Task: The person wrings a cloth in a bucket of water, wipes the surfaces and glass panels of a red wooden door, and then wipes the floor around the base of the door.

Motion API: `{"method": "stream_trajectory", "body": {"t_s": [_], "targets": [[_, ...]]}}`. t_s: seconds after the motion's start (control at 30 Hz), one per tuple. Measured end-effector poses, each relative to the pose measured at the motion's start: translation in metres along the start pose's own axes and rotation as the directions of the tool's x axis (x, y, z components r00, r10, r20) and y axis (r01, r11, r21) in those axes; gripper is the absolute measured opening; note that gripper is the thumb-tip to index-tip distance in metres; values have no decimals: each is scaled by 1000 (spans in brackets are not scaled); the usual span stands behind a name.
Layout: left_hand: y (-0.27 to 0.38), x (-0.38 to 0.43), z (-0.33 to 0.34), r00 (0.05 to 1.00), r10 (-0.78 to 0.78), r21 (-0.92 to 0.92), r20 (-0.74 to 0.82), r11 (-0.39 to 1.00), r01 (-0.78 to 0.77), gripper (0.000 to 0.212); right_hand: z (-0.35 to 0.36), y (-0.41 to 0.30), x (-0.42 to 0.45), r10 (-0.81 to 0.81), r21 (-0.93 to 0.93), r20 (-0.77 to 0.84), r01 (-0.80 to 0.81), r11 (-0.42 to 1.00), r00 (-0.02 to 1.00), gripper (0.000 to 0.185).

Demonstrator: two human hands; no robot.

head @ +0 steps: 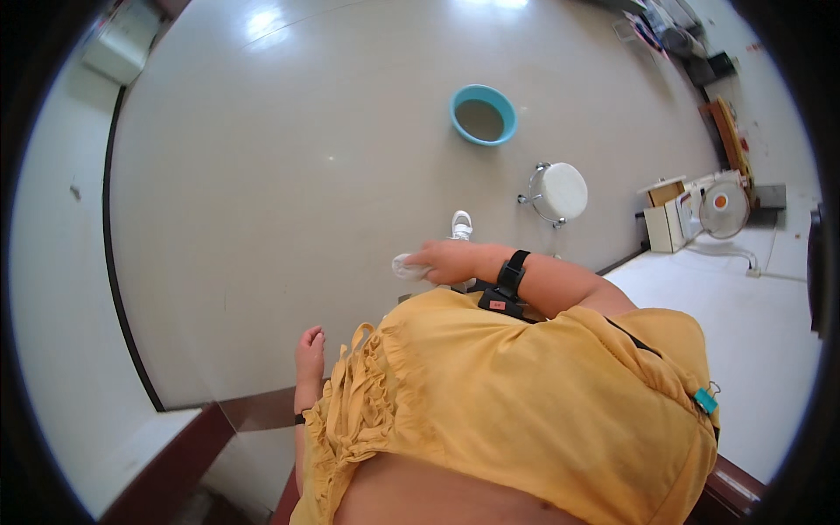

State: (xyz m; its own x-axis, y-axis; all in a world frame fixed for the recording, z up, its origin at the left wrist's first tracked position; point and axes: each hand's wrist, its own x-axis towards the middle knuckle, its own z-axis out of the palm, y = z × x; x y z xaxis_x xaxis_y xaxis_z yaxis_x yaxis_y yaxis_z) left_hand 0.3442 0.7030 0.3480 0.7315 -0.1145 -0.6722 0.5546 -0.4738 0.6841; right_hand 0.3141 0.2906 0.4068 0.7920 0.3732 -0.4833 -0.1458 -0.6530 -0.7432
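Observation:
My right hand (pixel 446 261), with a black strap and device at the wrist, is shut on a crumpled whitish cloth (pixel 411 267) in front of my body. At the lower left hangs my left hand (pixel 311 351), fingers curled, with nothing visible in it. A white shoe (pixel 461 225) shows just beyond my right hand. Farther ahead, a turquoise plastic basin (pixel 484 140) holds murky brown water (pixel 480 119). Beside it, nearer to me on the right, is a round stool with a white seat (pixel 565 191) and chrome legs.
A wall with a dark baseboard (pixel 108 216) runs along the left. To the right stand a fan (pixel 724 209), a white box (pixel 659 230) and a wooden piece of furniture (pixel 725 134). A white cabinet (pixel 121 49) is at the far left, and dark red trim (pixel 177 453) is at the lower left.

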Motion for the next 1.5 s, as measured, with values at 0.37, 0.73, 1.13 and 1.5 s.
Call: {"method": "stream_trajectory", "body": {"t_s": [0.37,0.73,1.13,1.5], "targets": [[198,123,206,987,44,423,153,900,-106,33,-169,218,-84,160,176,-418,-93,980,894,47],[411,179,393,803,138,641,580,531,-554,35,-267,328,-184,430,418,-610,-190,888,666,53],[551,291,586,570,150,430,808,511,-744,35,-366,377,-262,542,424,-691,-340,840,479,54],[641,310,762,371,134,285,919,426,-859,33,-449,416,-331,777,791,-604,10,612,180,45]]}}
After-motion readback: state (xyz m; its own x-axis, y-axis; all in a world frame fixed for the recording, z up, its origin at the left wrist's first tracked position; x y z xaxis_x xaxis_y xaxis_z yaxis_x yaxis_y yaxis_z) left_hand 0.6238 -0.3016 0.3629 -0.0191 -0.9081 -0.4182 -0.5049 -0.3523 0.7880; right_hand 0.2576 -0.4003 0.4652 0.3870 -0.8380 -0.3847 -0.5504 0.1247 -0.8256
